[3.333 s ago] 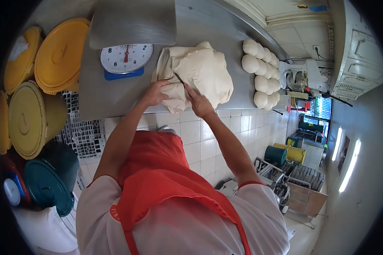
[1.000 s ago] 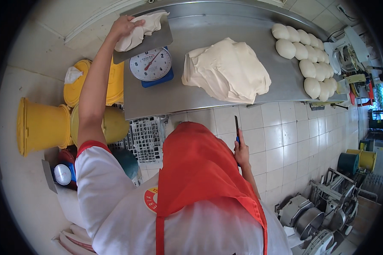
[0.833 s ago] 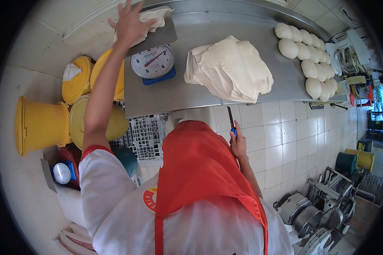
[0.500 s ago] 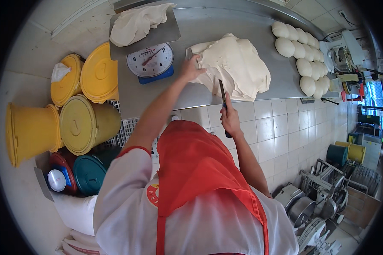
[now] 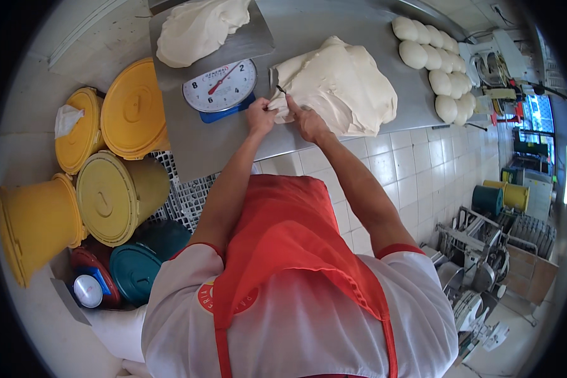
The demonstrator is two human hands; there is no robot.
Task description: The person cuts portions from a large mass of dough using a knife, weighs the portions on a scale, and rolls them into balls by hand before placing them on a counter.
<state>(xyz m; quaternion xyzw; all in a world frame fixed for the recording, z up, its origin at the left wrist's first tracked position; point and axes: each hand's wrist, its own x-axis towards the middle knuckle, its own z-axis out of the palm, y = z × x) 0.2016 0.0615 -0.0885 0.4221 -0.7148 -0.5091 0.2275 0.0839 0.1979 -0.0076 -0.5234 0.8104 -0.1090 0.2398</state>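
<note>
A big slack mound of pale dough (image 5: 343, 88) lies on the steel table. At its near left edge my right hand (image 5: 307, 123) grips a knife (image 5: 281, 90), forefinger stretched along it; the dark handle is mostly hidden under the hand and the blade points away, at the dough's left margin. My left hand (image 5: 261, 118) is closed on the dough's near left corner, close to the blade. Just left of the hands stands a dial scale (image 5: 220, 86) with a blue base. Its metal pan (image 5: 249, 41) bears another piece of dough (image 5: 201, 31).
Rows of round dough balls (image 5: 425, 53) sit at the table's (image 5: 189, 148) right end, beside a machine (image 5: 494, 60). Lidded yellow bins (image 5: 132, 110) and a green bin (image 5: 135, 271) stand left. More equipment (image 5: 479, 252) is on the tiled floor (image 5: 416, 164) at right.
My right hand has brought the knife from the table's front edge up to the dough's left side. My left hand has moved back toward me and closed on the dough's corner. The view has shifted slightly.
</note>
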